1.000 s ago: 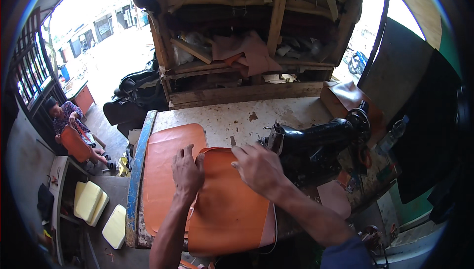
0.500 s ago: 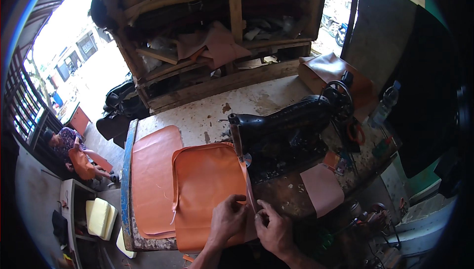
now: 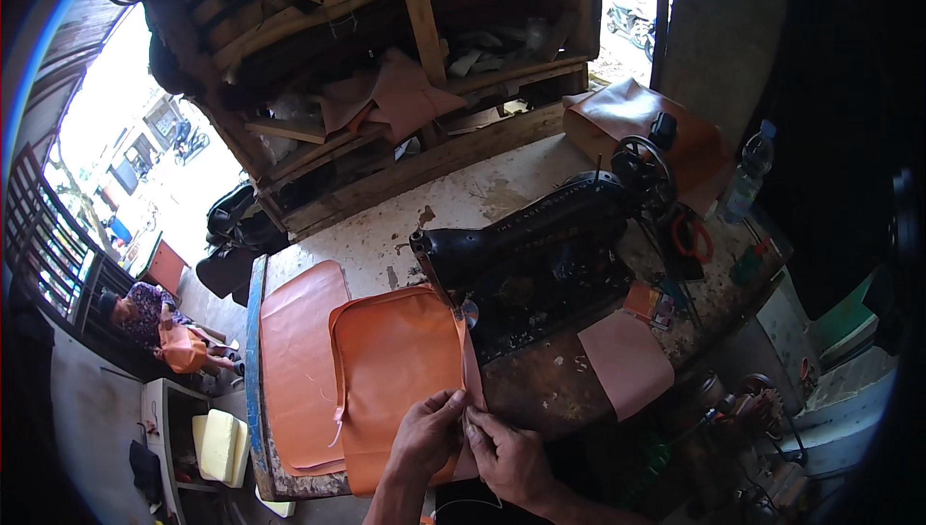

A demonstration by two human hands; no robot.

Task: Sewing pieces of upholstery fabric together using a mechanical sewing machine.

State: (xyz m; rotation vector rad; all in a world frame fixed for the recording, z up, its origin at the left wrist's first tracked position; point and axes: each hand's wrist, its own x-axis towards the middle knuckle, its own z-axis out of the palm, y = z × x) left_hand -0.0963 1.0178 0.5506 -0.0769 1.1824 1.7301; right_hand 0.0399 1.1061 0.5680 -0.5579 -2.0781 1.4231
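Note:
An orange leather piece with a raised piped rim (image 3: 395,351) lies at the needle end of a black sewing machine (image 3: 521,274), its right edge running under the needle area. My left hand (image 3: 426,433) pinches that edge near the front of the table. Beside it, touching or nearly touching, my right hand (image 3: 503,457) is closed on the pale pink strip (image 3: 470,376) along the same edge. A larger flat orange sheet (image 3: 294,351) lies under it to the left. A pink piece (image 3: 622,361) lies right of my hands.
The worktable (image 3: 482,178) has a blue-edged left side. On it are a folded brown sheet (image 3: 637,130), a bottle (image 3: 748,173) and orange scissors (image 3: 690,231). Behind stands a wooden rack (image 3: 424,14) with scraps. A seated person (image 3: 145,323) holds orange material at left; cream foam pads (image 3: 222,448) are below.
Both hands moved from the top of the orange piece down to its right front edge and closed on it. The piece now sits against the needle end. The view has shifted too.

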